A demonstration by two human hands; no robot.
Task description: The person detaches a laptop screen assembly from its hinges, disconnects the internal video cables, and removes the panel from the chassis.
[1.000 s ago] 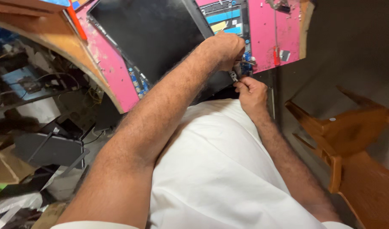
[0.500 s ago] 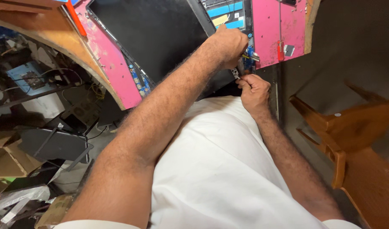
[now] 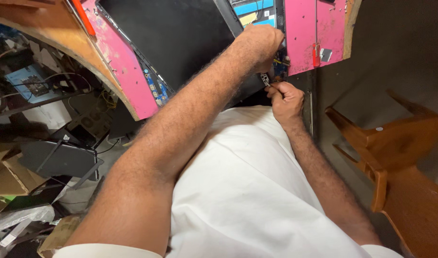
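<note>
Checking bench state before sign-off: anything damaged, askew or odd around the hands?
Yes. The pink work surface is worn and scuffed, with bare patches near both hands: left hand, right hand. A small metal part sits between them. Boxes and cables lie jumbled on the floor to the left.

We see a matt black panel (image 3: 181,38), a scuffed pink-painted board (image 3: 314,33), a smooth wooden chair (image 3: 395,157) and white cloth (image 3: 243,191).

A brown wooden chair (image 3: 400,157) stands at the right. Flattened brown cardboard boxes (image 3: 4,174), a dark grey flat casing (image 3: 56,157) and loose black cables (image 3: 71,81) lie cluttered at the left. A white cloth (image 3: 247,191) covers the lap.
</note>
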